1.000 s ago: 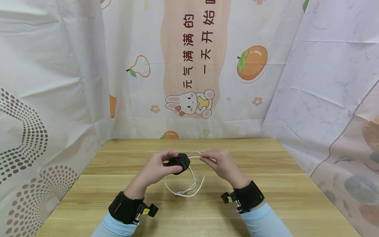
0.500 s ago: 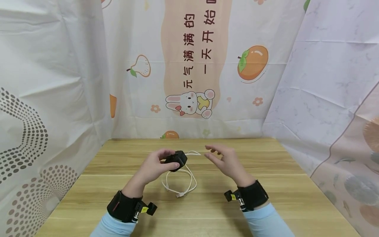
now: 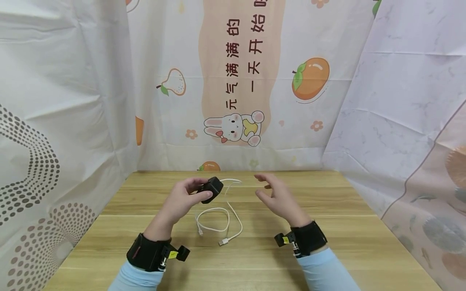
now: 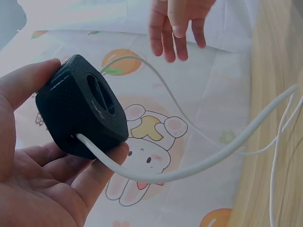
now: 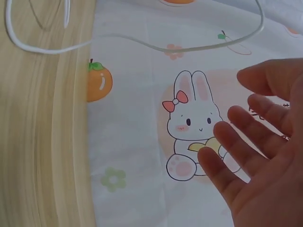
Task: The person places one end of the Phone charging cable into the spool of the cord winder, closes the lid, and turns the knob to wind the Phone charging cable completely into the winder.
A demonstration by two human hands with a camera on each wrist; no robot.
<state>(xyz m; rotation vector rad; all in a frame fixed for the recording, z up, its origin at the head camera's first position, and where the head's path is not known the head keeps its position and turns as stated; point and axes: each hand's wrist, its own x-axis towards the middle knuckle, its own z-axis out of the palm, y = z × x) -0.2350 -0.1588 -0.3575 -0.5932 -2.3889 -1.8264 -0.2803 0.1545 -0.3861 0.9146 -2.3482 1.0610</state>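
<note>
My left hand (image 3: 178,202) holds a black block-shaped device (image 3: 212,190) above the table, thumb on one side and fingers on the other. The left wrist view shows the device (image 4: 78,106) with bevelled corners and a round recess crossed by a bar. A white cable (image 4: 199,170) comes out of a small hole near its lower edge, and another strand passes behind its top. On the table below lies the rest of the white cable (image 3: 240,226), loosely looped, with a USB plug (image 3: 223,241) at one end. My right hand (image 3: 278,200) hovers to the right, fingers spread, holding nothing.
The wooden table (image 3: 327,242) meets a printed cloth backdrop (image 3: 167,121) at its far edge. Cloth walls (image 3: 393,101) rise along both sides. Each wrist wears a black band (image 3: 309,237) carrying a small camera.
The right hand has let go of the white cable and opened out. My left hand has moved slightly left and up with the black device, and the cable has dropped into a looser loop.
</note>
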